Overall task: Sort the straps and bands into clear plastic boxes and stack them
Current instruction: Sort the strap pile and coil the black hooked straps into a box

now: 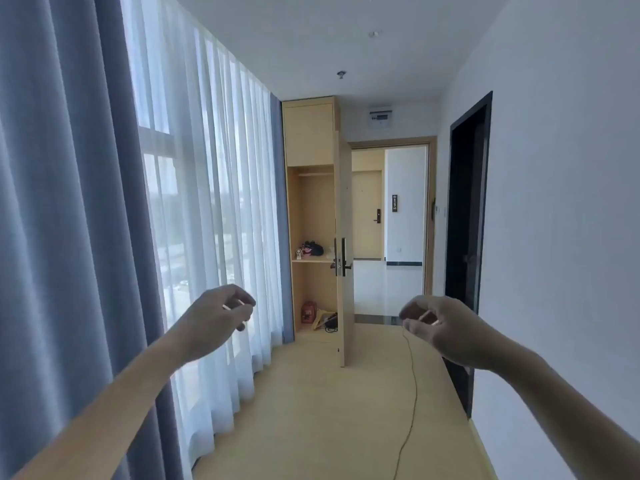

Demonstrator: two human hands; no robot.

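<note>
Forearms raised, your left hand [221,315] at 9 o'clock pinches something small, your right hand [438,323] at 3 o'clock pinches a thin cord [412,375] trailing floorward; no boxes visible, so sorting likely awaits finding them.

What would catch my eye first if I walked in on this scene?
Two bare arms reach into the middle of the view, the left hand and right hand loosely curled, a thin cord trailing from the right one to the floor. Sheer white curtains glow along the left wall, and an open wooden wardrobe stands at the far end.
</note>
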